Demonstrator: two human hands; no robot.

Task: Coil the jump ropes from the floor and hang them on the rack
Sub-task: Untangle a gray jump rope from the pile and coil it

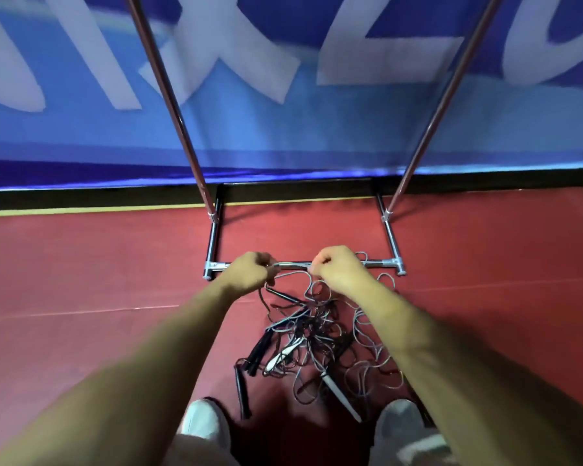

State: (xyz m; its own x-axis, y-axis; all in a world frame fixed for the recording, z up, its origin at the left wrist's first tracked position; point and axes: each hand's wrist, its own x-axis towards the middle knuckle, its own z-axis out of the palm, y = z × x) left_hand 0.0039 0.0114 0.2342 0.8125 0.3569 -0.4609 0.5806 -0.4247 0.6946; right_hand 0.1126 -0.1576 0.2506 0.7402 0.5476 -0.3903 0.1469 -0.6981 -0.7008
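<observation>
**Both fists hold one grey strand above the tangle**

The left hand (251,271) is curled round a grey rope (314,284), in front of the rack (381,263). The right hand (338,268) pinches the same strand. Below them, the tangled jump ropes (317,331) lie on the red floor (81,280).

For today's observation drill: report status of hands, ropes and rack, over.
Left hand and right hand both gripping grey rope strand. Other jump ropes tangled on floor. Rack base bar just beyond hands; tangle is the snag.
</observation>
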